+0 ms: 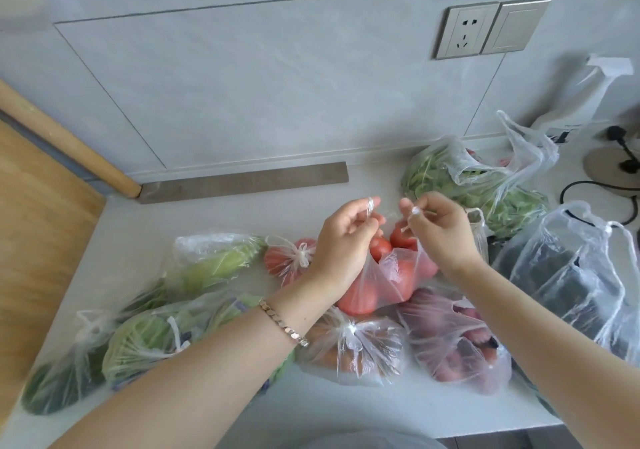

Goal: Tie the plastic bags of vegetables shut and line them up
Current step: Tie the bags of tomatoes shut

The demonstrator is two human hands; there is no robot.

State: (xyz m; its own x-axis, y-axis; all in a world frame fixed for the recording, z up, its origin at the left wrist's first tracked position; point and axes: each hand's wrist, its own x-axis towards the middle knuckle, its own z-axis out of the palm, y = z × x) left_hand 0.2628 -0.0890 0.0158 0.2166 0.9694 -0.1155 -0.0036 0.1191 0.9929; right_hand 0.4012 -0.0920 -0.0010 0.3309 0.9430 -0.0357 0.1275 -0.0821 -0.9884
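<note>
Head view: white counter (214, 226), grey tiled wall (242, 84).

Bright, even light; edges seemingly bent, blurred.

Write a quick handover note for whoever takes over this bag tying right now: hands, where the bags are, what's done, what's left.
Left hand and right hand: each pinches one handle of the tomato bag, raised above it, knot not yet made.
Done: small red bag and front bag look knotted. Cabbage bag appears tied; corn bag unclear.
Left: finish the tomato knot; the leafy greens bag at the back gapes open; the reddish bag looks open; the dark-vegetable bag has loose handles.
All bags sit clustered on the counter, not lined up.
</note>
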